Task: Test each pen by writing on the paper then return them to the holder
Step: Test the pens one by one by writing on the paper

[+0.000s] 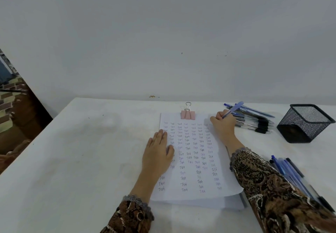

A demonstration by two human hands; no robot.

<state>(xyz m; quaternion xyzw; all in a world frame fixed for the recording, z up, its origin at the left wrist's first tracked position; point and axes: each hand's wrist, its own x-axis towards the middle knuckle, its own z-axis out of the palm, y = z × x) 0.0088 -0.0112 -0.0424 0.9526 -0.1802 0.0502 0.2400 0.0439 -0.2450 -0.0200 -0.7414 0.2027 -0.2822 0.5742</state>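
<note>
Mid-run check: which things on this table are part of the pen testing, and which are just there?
In the job: pen in right hand; paper under left hand; far pen pile; near pen pile; mesh holder.
Just there: pink binder clip; table.

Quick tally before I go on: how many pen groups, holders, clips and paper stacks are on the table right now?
Pen in the right hand: 1
Loose pen piles, far pile and near pile: 2
Black mesh pen holder: 1
Pink binder clip: 1
Paper stack: 1
Total: 6
Pens within each pile are too blurred to count.
</note>
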